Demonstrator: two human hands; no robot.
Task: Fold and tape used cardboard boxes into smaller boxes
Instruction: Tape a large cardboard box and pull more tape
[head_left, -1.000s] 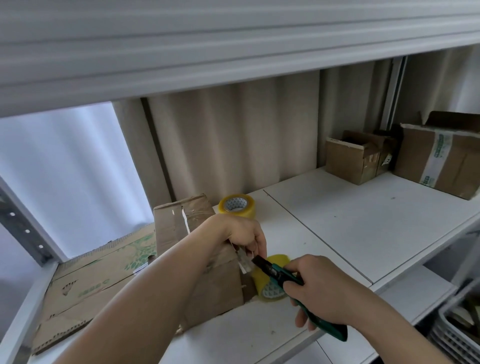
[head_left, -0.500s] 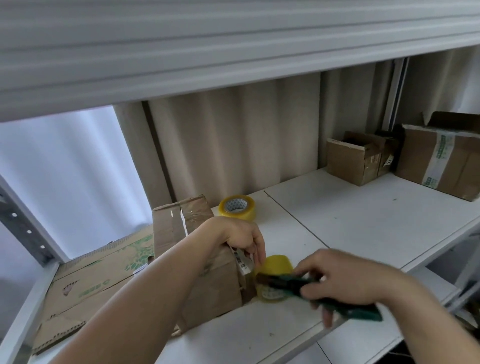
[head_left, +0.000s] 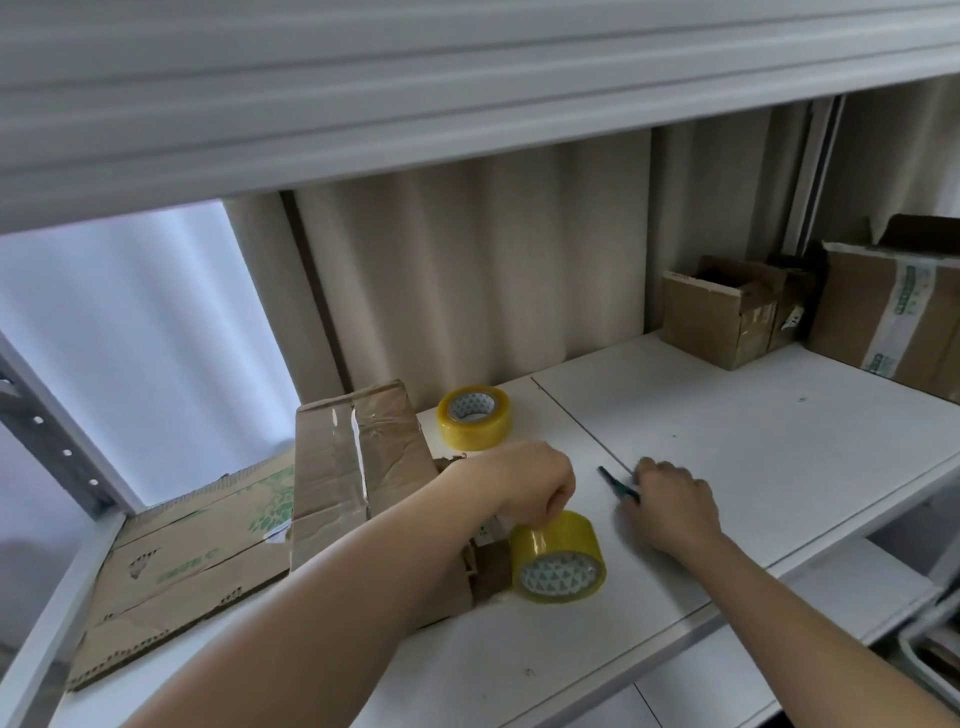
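On the white shelf (head_left: 727, 441), the left hand (head_left: 524, 486) gripped the near tape roll (head_left: 558, 558) beside the taped box (head_left: 358, 467), while the right hand (head_left: 672, 506) rested on green scissors (head_left: 615, 483).

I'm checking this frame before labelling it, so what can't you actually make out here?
Head view only:
- The cutter: mostly covered by the right hand, so its grip is hidden.
- The near end of the taped box: behind the left hand and forearm.
- What the left fingers pinch above the near tape roll: too small to tell.
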